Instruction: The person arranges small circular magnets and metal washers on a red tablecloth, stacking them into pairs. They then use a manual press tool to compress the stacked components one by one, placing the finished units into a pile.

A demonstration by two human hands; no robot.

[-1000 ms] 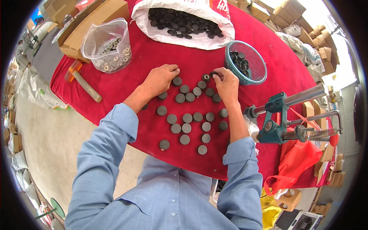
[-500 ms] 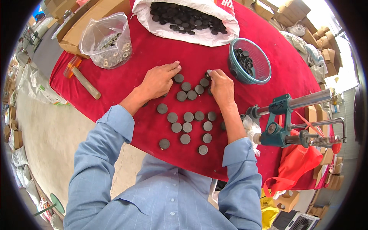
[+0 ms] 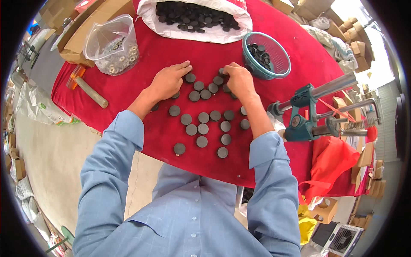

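Observation:
Many dark grey, thick round discs (image 3: 203, 128) lie spread over a red-covered table, several in a loose bent row between my hands. My left hand (image 3: 168, 81) rests low over the cloth with fingers stretched out, their tips beside one disc (image 3: 190, 78) of that row. Part of another disc shows below its palm. At the row's far right end, my right hand (image 3: 240, 80) has thumb and forefinger closed on a small dark disc (image 3: 222, 71), which its fingers partly cover. More discs lie beside and partly under the right wrist.
A white sack (image 3: 205, 36) of black discs lies at the far side. Right of it stands a teal basket (image 3: 280, 68) with black rings. At left are a clear bag (image 3: 96, 49) of small rings and a mallet (image 3: 92, 92). A green metal hand press (image 3: 299, 122) stands at right.
The whole view has shifted, so table and things sit slightly further up and left. Both hands keep nearly the same places among the discs; the right fingertips stay on the same disc.

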